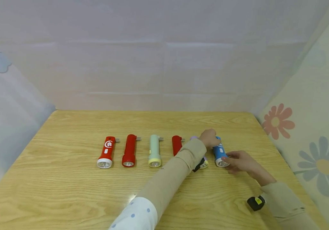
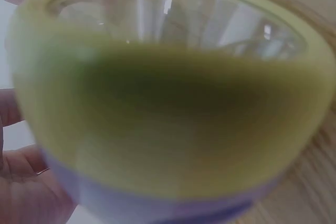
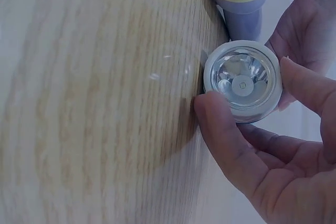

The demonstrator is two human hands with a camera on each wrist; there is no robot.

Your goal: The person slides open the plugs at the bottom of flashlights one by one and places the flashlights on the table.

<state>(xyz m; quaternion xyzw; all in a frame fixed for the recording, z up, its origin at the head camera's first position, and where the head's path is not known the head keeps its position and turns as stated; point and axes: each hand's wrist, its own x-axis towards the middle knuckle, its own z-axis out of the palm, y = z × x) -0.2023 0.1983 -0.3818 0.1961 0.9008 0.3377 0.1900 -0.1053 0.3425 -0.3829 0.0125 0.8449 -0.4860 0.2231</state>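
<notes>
A blue flashlight [image 1: 219, 151] with a white head lies at the right end of a row on the table. My right hand [image 1: 242, 162] pinches its head; in the right wrist view, the thumb [image 3: 218, 114] and a finger press on opposite sides of the white rim. At its tail end is my left hand [image 1: 208, 138], fingers bent down over it and partly hidden. Beneath my left wrist lies a purple flashlight with a yellow head [image 1: 204, 164], mostly covered by the arm. Its yellow rim [image 2: 157, 129] fills the left wrist view, blurred.
Farther left lie a red flashlight [image 1: 177, 143] partly behind my left sleeve, a pale green one [image 1: 154, 147], a dark red one [image 1: 130, 148] and a red one with a white head [image 1: 108, 148]. Metal prongs jut from several. Fabric walls border the wooden table [image 1: 66, 191].
</notes>
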